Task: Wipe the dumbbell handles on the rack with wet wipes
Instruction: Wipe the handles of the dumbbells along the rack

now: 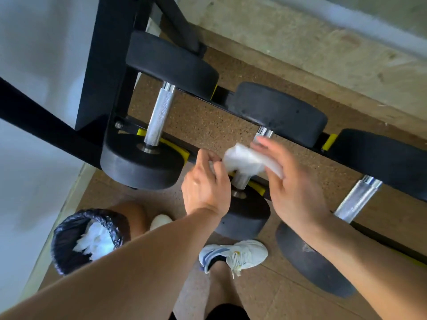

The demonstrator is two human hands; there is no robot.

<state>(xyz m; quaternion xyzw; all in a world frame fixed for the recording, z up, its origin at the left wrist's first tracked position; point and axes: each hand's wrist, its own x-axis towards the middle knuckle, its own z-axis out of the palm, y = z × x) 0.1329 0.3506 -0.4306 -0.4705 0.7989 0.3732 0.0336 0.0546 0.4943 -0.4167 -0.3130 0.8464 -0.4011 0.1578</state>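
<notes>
step in hand: wiping the middle dumbbell's handle [240, 180] on the black rack [104, 65]. the wet wipe [245, 161] is draped over the upper part of that handle. left hand [205, 185] is pinched closed on the wipe's near corner; right hand [293, 181] lies over the wipe's far side with fingers [263, 144] extended, so more pressing than gripping. the wipe looks bunched, not yet wrapped around the bar.

next move, as judged: close the wipe around the chrome and draw it along the knurling. left dumbbell handle [159, 116] and right dumbbell handle [355, 199] sit bare. lined bin [69, 236] holds white used wipes.

no brand, label or weight marking is readable.
</notes>
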